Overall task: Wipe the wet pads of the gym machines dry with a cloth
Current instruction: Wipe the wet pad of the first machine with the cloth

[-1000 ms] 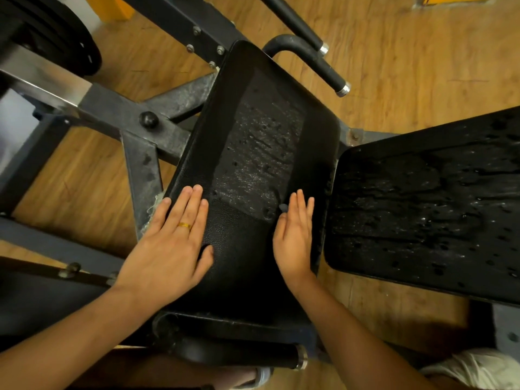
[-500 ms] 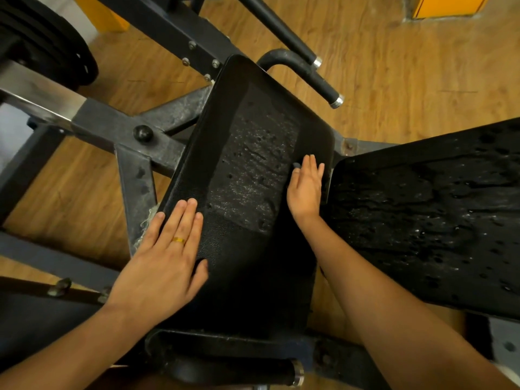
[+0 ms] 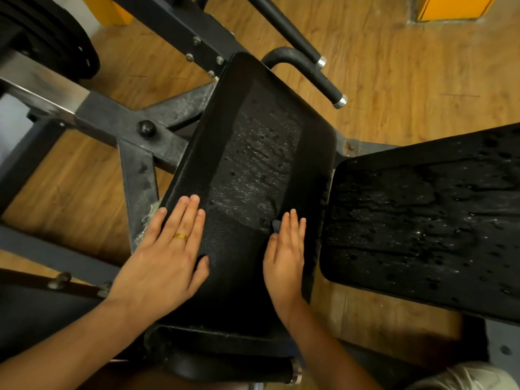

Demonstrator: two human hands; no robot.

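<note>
A long black pad (image 3: 253, 153) runs away from me in the middle, beaded with water over its centre and far half; its near part looks dull and dry. My left hand (image 3: 168, 257), wearing a gold ring, lies flat on the pad's near left side. My right hand (image 3: 284, 254) lies flat with straight fingers on the near right side. A small corner of dark cloth (image 3: 275, 226) pokes out beside its index finger; the rest is hidden under the hand. To the right, a second black pad (image 3: 422, 220) is covered in water drops and streaks.
The steel frame (image 3: 112, 119) of the machine crosses on the left, with black weight plates (image 3: 42, 38) at top left. A black grip bar (image 3: 323, 77) juts out past the pad's far end, and another bar (image 3: 239, 367) sits below its near end. Wooden floor lies beneath.
My right hand slid up the pad's right edge half a second ago and has come back down to the near part. My left hand has stayed put.
</note>
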